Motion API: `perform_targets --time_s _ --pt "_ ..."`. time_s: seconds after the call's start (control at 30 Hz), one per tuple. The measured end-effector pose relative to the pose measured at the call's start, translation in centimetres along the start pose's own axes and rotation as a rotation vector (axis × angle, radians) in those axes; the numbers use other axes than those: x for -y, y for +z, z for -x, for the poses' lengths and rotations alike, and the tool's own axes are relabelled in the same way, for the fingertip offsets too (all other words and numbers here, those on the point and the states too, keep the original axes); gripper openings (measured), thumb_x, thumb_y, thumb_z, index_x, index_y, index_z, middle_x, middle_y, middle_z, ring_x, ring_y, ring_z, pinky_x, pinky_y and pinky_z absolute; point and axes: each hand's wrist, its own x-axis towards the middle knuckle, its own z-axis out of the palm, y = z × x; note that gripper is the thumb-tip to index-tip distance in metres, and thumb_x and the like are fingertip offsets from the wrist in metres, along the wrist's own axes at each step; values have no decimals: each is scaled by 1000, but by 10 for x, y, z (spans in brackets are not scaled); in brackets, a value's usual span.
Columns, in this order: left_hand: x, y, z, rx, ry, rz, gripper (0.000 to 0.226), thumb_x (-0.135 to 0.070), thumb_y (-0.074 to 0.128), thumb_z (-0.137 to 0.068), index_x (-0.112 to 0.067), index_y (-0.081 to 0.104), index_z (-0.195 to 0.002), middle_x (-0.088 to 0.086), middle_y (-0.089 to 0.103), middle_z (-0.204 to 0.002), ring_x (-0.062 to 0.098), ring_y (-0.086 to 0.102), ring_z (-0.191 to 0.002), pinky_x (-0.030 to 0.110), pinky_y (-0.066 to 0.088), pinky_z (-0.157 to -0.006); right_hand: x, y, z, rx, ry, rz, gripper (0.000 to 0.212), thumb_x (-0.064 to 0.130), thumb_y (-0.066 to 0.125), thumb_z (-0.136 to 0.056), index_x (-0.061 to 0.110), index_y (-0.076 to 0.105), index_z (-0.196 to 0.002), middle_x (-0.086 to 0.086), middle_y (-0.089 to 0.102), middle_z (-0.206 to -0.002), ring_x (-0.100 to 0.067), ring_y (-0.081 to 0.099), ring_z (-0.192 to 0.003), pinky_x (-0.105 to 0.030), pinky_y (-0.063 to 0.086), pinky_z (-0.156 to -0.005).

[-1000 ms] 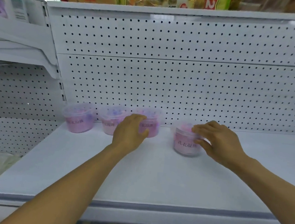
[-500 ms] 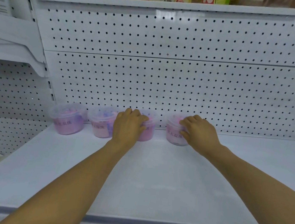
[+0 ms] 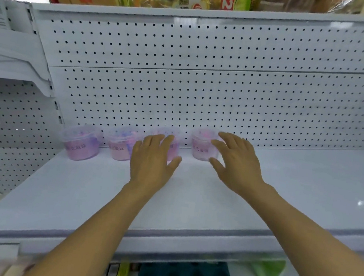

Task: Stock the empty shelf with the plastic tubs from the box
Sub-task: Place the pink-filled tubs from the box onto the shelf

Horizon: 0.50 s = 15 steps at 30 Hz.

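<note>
Both hands have loosened off the tubs; our left hand [image 3: 151, 157] and right hand [image 3: 234, 160] hover with fingers released; a careless withdrawal could topple the rightmost tub [image 3: 203, 146].

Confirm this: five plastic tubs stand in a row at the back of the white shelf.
Not five. The head view shows four plastic tubs in a row at the back of the white shelf.
</note>
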Motion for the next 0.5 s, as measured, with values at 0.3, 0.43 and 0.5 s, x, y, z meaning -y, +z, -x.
perform_targets --time_s 0.3,0.43,0.5 --pt "-88 -53 133 50 168 151 65 -61 35 -92 -26 30 -147 1 39 -150 23 38 -134 43 28 -114 2 -95 168 -134 176 68 53 42 45 -90 15 48 -136 -10 52 -138 -33 55 -116 -45 50 -80" --pt "-143 -53 179 183 274 244 69 -65 31 -90 -30 23 -150 -2 31 -154 20 35 -137 38 35 -107 -12 -123 252 -62 281 130 56 38 55 -90 14 44 -139 -12 52 -138 -36 56 -114 -44 52 -77" --pt "-173 -46 198 229 353 256 69 -63 30 -90 -27 27 -149 1 37 -151 23 41 -133 40 41 -103 -22 -135 295 1 341 172 56 41 51 -90 15 44 -139 -9 52 -137 -34 57 -113 -43 53 -76"
